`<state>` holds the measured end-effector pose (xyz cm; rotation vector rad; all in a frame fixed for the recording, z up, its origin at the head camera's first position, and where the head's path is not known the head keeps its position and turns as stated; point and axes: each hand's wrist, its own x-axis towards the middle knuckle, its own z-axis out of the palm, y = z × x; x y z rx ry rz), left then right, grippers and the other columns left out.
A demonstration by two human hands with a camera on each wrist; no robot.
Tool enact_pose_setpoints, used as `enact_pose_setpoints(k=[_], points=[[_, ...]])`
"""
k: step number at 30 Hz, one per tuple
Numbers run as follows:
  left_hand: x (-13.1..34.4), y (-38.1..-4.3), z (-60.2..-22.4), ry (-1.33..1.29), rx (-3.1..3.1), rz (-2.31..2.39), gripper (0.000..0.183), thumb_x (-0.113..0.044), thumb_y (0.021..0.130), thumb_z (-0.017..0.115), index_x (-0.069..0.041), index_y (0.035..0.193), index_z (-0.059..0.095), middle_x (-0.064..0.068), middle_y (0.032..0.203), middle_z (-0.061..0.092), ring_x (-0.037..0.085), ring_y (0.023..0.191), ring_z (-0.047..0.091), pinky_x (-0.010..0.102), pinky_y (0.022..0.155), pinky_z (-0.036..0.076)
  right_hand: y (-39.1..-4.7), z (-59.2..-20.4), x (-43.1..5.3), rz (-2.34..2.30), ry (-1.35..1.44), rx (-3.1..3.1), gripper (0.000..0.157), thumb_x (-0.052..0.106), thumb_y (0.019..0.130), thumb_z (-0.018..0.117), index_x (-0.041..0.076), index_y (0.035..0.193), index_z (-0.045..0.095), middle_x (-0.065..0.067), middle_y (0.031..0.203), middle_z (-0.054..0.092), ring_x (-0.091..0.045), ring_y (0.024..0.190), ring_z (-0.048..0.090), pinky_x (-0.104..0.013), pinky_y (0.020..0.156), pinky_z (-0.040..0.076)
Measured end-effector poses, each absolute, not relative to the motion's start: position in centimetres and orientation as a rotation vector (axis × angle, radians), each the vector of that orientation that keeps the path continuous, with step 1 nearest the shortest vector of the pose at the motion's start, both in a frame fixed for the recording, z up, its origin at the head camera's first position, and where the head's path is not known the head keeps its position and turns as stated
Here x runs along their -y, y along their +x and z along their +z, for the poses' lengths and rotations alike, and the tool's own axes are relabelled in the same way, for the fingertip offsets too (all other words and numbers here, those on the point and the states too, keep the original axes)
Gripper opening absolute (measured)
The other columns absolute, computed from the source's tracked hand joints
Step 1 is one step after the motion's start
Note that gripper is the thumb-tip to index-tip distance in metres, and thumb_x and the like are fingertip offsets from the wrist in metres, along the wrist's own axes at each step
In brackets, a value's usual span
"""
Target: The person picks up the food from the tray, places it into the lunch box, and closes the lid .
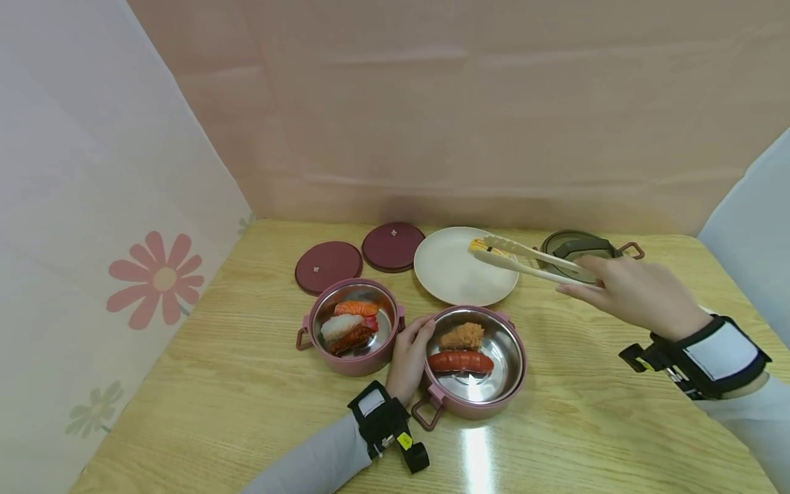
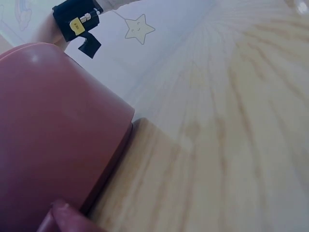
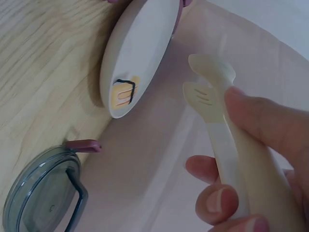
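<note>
My right hand [image 1: 642,295] holds cream tongs [image 3: 241,140], thumb on one arm and fingers round the other. The tongs' tips stand slightly parted with nothing between them. In the head view they overlap a yellow egg sushi piece [image 1: 478,245], which lies on the white plate [image 3: 140,43] in the right wrist view. My left hand [image 1: 409,360] grips the left rim of the right-hand pink pot [image 1: 524,363], fingertips over its edge. In that pot lie a red sausage [image 1: 461,361] and a fried chicken piece [image 1: 463,336].
Left of my left hand stands another pink pot [image 1: 354,367] holding several sushi pieces [image 1: 342,326]. Two maroon lids [image 1: 327,266] lie behind it. A dark glass lid [image 3: 41,193] over a pot with a maroon handle [image 1: 632,249] sits at the back right.
</note>
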<state>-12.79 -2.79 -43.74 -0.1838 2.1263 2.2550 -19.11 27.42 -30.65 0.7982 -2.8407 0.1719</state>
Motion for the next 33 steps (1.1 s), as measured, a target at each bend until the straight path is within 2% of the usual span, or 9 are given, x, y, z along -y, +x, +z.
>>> enact_pose_setpoints(k=[4,6,9,12,18,23,33], points=[[2.8,-12.6,-43.7,-0.189,-2.12,2.249,0.04,-0.031,0.103,0.044,-0.006,0.13,0.06,0.009,0.133,0.059,0.026,0.129,0.05,0.048,0.113,0.034,-20.0,-30.9,-27.5,0.157,0.768,2.929,0.052,0.043,0.091,0.065,-0.002,0.117,0.062,0.006,0.056,0.05,-0.009,0.049,0.046,-0.03,0.04,0.035],[2.8,-12.6,-43.7,-0.189,-2.12,2.249,0.04,-0.031,0.103,0.044,-0.006,0.13,0.06,0.009,0.133,0.059,0.026,0.129,0.05,0.048,0.113,0.034,-20.4,-31.1,-27.5,0.159,0.76,2.958,0.055,0.044,0.091,0.064,-0.003,0.119,0.061,0.003,0.059,0.055,-0.011,0.051,0.05,-0.031,0.041,0.038],[2.8,-12.7,-43.7,-0.187,-2.118,2.255,0.04,-0.032,0.103,0.045,-0.007,0.13,0.06,0.009,0.133,0.06,0.025,0.129,0.05,0.046,0.113,0.034,-21.1,-31.5,-27.4,0.157,0.745,2.992,0.059,0.046,0.091,0.063,-0.005,0.122,0.06,-0.012,0.077,0.068,-0.02,0.06,0.062,-0.037,0.045,0.046],[2.8,-12.7,-43.9,-0.191,-2.121,2.255,0.04,-0.033,0.102,0.046,-0.007,0.129,0.061,0.008,0.132,0.06,0.024,0.128,0.051,0.046,0.113,0.034,-21.6,-31.9,-27.3,0.138,0.733,3.011,0.059,0.047,0.092,0.062,-0.006,0.12,0.06,-0.021,0.094,0.071,-0.026,0.068,0.067,-0.04,0.048,0.049],[2.9,-12.7,-43.8,-0.182,-2.136,2.241,0.041,-0.034,0.102,0.045,-0.007,0.13,0.06,0.008,0.133,0.06,0.025,0.129,0.05,0.046,0.113,0.033,-22.2,-32.5,-27.0,0.106,0.682,3.025,0.056,0.049,0.091,0.061,-0.004,0.109,0.063,-0.01,0.076,0.067,-0.017,0.055,0.057,-0.033,0.042,0.04],[2.8,-12.7,-43.9,-0.178,-2.127,2.254,0.04,-0.032,0.103,0.046,-0.007,0.13,0.06,0.009,0.133,0.06,0.025,0.129,0.05,0.046,0.114,0.033,-22.6,-33.0,-26.7,0.073,0.658,3.021,0.052,0.047,0.091,0.063,-0.004,0.103,0.062,-0.004,0.065,0.061,-0.016,0.05,0.052,-0.033,0.04,0.037],[2.8,-12.8,-44.0,-0.178,-2.145,2.236,0.04,-0.033,0.102,0.046,-0.007,0.129,0.061,0.009,0.132,0.06,0.025,0.128,0.051,0.047,0.113,0.034,-22.8,-33.5,-26.6,0.078,0.675,2.945,0.044,0.041,0.088,0.068,-0.001,0.094,0.06,0.001,0.057,0.05,-0.016,0.047,0.046,-0.032,0.039,0.034]])
